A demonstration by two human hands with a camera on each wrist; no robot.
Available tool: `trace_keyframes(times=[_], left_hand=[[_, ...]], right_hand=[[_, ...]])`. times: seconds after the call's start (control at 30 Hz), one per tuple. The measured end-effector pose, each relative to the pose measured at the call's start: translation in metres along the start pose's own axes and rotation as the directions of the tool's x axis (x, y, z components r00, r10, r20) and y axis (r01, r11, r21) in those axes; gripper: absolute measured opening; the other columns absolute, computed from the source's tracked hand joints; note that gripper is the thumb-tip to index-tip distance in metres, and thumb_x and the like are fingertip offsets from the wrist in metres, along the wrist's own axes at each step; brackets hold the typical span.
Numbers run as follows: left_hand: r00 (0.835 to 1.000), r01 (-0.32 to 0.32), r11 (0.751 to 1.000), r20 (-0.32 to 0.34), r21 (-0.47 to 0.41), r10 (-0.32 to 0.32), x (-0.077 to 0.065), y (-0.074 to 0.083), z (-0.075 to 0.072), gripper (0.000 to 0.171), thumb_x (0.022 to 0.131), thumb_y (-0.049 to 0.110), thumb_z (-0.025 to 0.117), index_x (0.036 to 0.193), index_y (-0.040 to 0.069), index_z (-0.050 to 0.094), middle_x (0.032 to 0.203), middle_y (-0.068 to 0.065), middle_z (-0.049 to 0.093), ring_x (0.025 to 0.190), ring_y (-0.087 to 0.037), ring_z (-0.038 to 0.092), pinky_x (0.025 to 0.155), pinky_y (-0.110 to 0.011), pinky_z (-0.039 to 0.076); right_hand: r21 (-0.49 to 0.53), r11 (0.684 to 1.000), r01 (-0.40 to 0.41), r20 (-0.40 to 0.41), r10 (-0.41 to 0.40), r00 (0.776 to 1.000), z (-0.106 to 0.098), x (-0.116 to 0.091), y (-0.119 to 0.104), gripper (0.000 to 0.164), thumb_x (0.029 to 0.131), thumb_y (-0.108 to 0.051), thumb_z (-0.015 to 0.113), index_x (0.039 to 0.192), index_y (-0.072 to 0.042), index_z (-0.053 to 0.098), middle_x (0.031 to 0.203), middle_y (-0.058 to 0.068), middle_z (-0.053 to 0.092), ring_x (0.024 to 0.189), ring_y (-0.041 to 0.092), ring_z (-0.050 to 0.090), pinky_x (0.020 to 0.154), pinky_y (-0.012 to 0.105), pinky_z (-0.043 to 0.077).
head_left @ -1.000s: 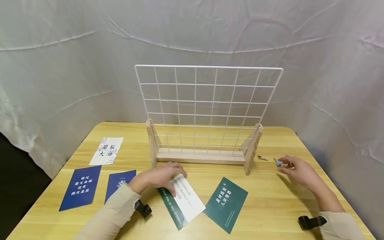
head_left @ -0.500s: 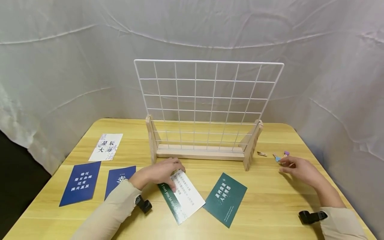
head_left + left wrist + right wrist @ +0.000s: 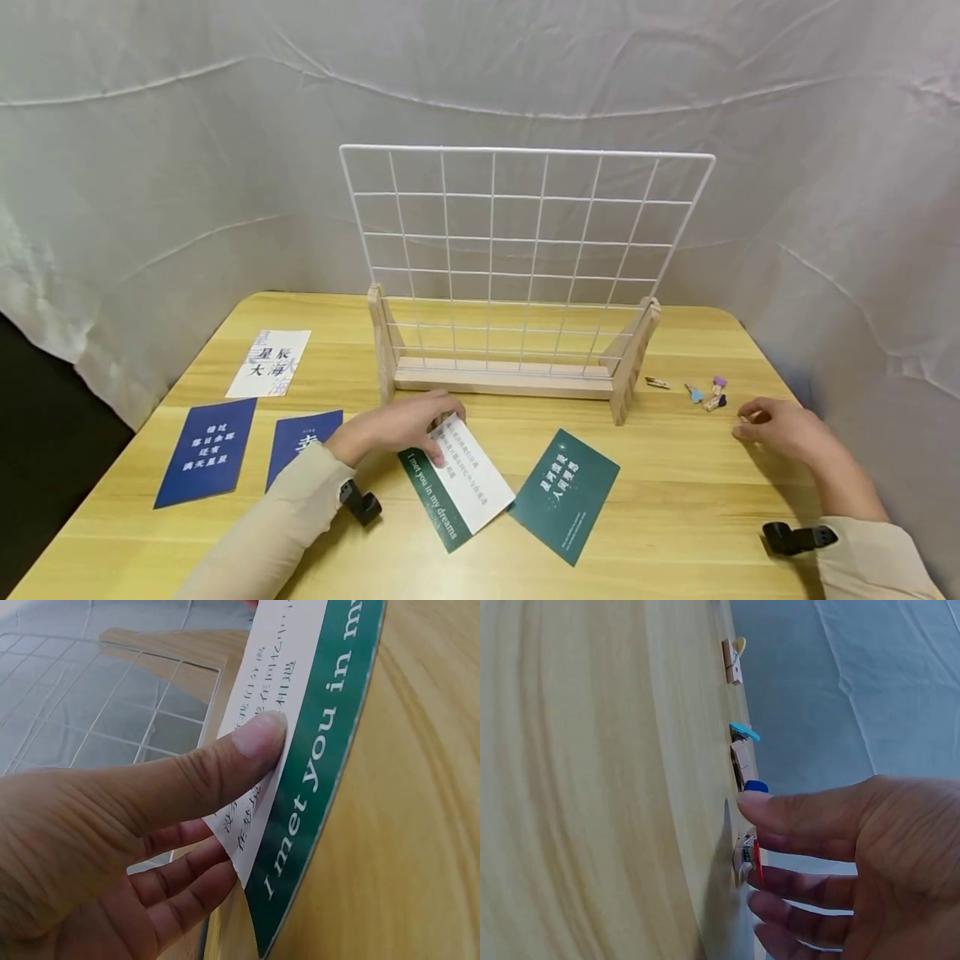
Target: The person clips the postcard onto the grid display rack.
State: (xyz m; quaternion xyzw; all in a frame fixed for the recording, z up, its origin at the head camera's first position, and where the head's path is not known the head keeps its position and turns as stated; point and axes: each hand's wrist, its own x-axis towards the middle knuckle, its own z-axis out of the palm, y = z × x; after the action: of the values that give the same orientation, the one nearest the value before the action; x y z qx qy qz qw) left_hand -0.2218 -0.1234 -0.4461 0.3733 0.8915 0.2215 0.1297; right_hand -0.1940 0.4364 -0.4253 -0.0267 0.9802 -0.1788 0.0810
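My left hand (image 3: 408, 425) pinches a white-and-green postcard (image 3: 471, 479), thumb on its printed face and fingers at its edge. In the left wrist view the thumb lies across the white part of the card, beside the green strip. My right hand (image 3: 780, 429) is low over the table at the right, its fingers loosely bent. In the right wrist view thumb and fingers stand around a small wooden clothespin with a red top (image 3: 744, 855), apparently on the table. Just left of this hand lie several clothespins, including a blue-topped one (image 3: 695, 394) and a purple-topped one (image 3: 719, 382).
A white wire grid (image 3: 525, 197) stands in a wooden base (image 3: 502, 379) at the back. A green postcard (image 3: 566, 496) lies right of the held one. Two blue cards (image 3: 206, 450) and a white card (image 3: 270, 362) lie at the left. Another clothespin (image 3: 657, 382) is near the base.
My right hand has moved right, away from the clothespins it was over, and a dark-blue-topped one now shows there. The left hand stays on the postcard, which has shifted slightly.
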Motion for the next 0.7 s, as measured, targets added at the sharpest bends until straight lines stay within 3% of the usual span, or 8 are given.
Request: trace_keyframes(times=[0.23,0.47,0.7], left_hand=[[0.999,-0.006,0.999,-0.039,-0.05,0.005,-0.001,-0.004,-0.004,0.045,0.081,0.016,0.08,0.122,0.014,0.06,0.105,0.007,0.058,0.088,-0.011,0.054,0.075,-0.025,0.05],[0.998,-0.016,0.995,-0.062,-0.096,0.01,-0.003,-0.003,-0.012,0.033,0.086,0.011,0.075,0.117,0.013,0.062,0.096,0.005,0.06,0.084,-0.012,0.056,0.076,-0.029,0.051],[0.996,-0.056,0.99,-0.07,-0.13,0.047,-0.006,-0.006,-0.02,0.024,0.092,0.011,0.07,0.115,0.012,0.063,0.104,0.003,0.062,0.089,-0.011,0.059,0.08,-0.029,0.052]], right_hand=[[0.001,1.0,-0.002,-0.022,0.002,1.0,0.003,0.002,0.003,0.033,0.092,-0.024,0.068,0.108,0.004,0.064,0.095,0.021,0.066,0.083,0.035,0.062,0.066,0.047,0.047],[-0.03,1.0,0.004,-0.056,-0.006,0.998,0.008,0.004,0.004,0.02,0.092,-0.02,0.066,0.095,-0.001,0.069,0.081,0.001,0.066,0.073,0.02,0.058,0.069,0.049,0.042],[-0.033,0.999,0.007,-0.08,-0.009,0.997,0.005,0.001,-0.002,0.017,0.094,-0.02,0.063,0.092,-0.003,0.066,0.081,0.002,0.063,0.072,0.018,0.054,0.064,0.039,0.038]])
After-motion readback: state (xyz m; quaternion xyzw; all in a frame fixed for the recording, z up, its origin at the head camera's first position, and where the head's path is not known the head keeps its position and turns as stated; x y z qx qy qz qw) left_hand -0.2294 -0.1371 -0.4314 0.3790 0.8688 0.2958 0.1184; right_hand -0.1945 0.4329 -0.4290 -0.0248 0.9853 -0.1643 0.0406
